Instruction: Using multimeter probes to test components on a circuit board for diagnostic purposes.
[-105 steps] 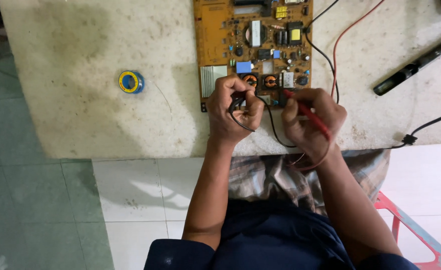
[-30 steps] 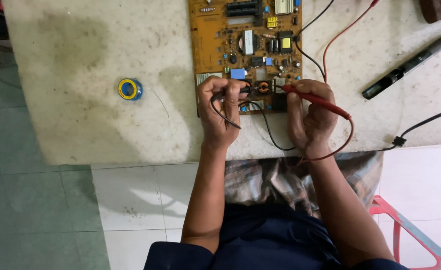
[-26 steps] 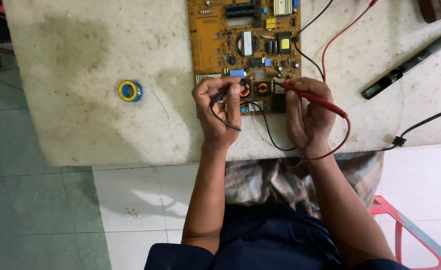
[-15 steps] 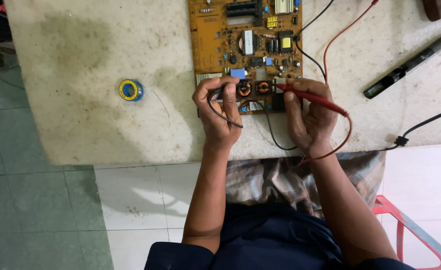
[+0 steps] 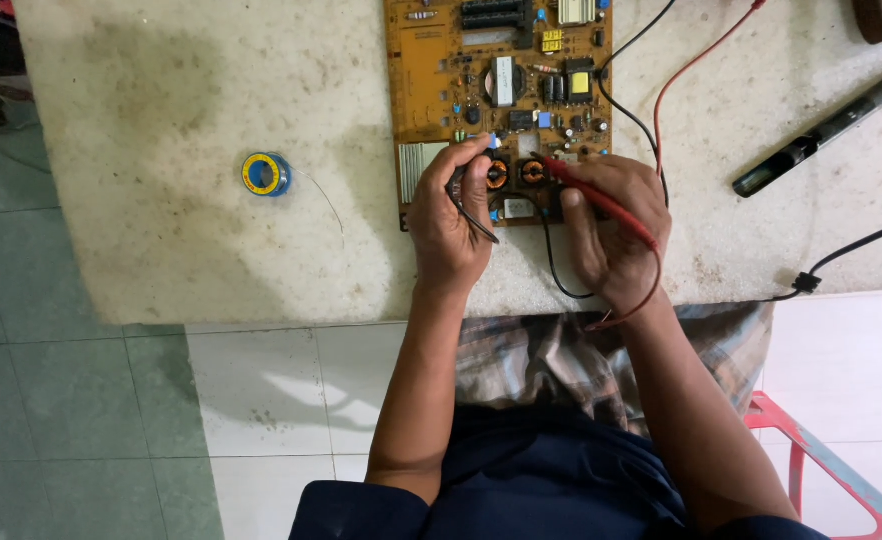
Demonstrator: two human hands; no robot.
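Head view: since a second ago our hands have crept a little up the orange circuit board, and the black probe in our left hand now tips toward the small parts just above the two copper coils, where earlier it sat lower, at the near edge. We judge that the probing has moved on to a fresh test point. Our right hand is clamped round the red probe, its tip touching the board just right of the coils; the left hand pinches the black probe between thumb and fingers. The board lies flat on the bench, its near end under both hands, which are close together but not touching. A blue-and-yellow solder spool sits well apart to the left.
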